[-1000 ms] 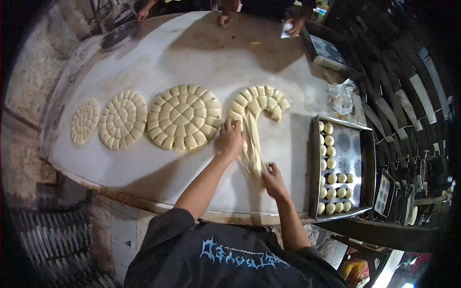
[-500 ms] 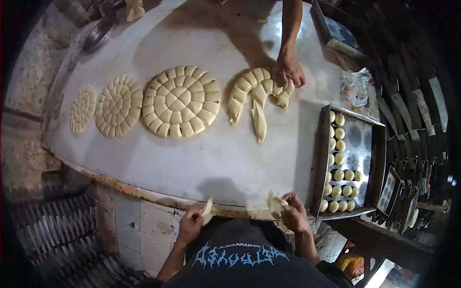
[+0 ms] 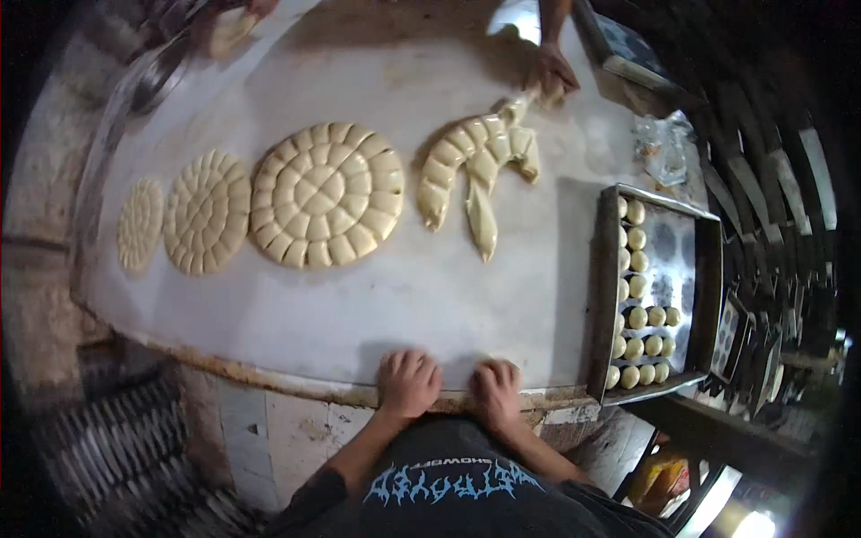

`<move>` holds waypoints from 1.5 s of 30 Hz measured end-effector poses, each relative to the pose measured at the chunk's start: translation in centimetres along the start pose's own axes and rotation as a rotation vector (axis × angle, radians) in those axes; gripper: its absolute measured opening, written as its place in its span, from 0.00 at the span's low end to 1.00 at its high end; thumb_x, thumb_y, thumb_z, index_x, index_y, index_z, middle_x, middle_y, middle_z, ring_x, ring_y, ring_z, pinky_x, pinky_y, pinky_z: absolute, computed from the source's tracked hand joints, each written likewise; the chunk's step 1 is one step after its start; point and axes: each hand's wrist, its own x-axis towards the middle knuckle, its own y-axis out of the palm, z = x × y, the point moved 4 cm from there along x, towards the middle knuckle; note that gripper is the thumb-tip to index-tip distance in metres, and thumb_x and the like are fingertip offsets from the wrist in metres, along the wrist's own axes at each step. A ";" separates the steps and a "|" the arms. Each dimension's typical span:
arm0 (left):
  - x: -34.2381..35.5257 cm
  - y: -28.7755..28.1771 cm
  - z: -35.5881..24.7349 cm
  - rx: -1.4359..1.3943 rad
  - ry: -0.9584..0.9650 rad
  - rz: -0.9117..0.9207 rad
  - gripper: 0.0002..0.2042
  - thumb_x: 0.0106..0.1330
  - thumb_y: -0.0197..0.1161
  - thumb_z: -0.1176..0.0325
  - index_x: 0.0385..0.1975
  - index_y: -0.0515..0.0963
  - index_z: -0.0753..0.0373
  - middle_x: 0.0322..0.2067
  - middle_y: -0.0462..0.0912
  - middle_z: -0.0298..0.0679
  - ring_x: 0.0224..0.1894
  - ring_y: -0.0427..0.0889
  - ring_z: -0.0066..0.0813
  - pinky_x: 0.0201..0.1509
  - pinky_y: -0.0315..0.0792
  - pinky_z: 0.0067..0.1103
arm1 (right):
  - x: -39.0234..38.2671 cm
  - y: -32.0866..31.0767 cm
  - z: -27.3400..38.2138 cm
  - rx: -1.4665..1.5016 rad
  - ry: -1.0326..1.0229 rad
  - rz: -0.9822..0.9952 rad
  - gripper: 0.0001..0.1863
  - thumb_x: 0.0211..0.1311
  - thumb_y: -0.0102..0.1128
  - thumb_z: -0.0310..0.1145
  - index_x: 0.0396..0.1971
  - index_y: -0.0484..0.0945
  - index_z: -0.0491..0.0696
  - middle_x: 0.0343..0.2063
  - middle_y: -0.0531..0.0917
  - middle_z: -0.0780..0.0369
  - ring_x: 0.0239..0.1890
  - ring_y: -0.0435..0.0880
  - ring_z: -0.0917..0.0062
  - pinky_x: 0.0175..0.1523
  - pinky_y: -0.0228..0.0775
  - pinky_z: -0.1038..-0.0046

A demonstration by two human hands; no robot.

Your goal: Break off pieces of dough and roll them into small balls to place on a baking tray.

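Note:
Both my hands are at the front edge of the table, curled with knuckles up. My left hand [image 3: 410, 384] is cupped against the tabletop; my right hand [image 3: 496, 393] lies just to its right in the same shape. Each covers the dough piece it held a moment ago, now hidden under the fingers. Farther off lies a cut, arched slab of dough [image 3: 457, 154] with a strip hanging down. A co-worker's hand [image 3: 556, 73] grips its upper right end and stretches it.
Three dough discs scored into segments, the largest [image 3: 327, 195] nearest the middle, lie on the table [image 3: 296, 318] to the left. A metal tray [image 3: 708, 296] with several dough balls [image 3: 637, 318] stands at right, below a clear plastic bag [image 3: 662, 152]. Another person's hand [image 3: 262, 7] shows at upper left.
My hands came together and down onto the table, turning palm-down over their dough pieces. The co-worker's hand moved away from me, pulling dough out from the arched slab.

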 end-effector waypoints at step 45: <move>10.2 -0.6 6.5 -0.135 0.016 -0.157 0.05 0.50 0.64 0.72 0.24 0.75 0.61 0.30 0.75 0.39 0.38 0.72 0.41 0.44 0.64 0.36 | 7.8 -7.8 -9.1 -0.037 0.090 -0.315 0.11 0.52 0.59 0.38 0.34 0.74 0.50 0.38 0.72 0.57 0.45 0.70 0.61 0.51 0.62 0.58</move>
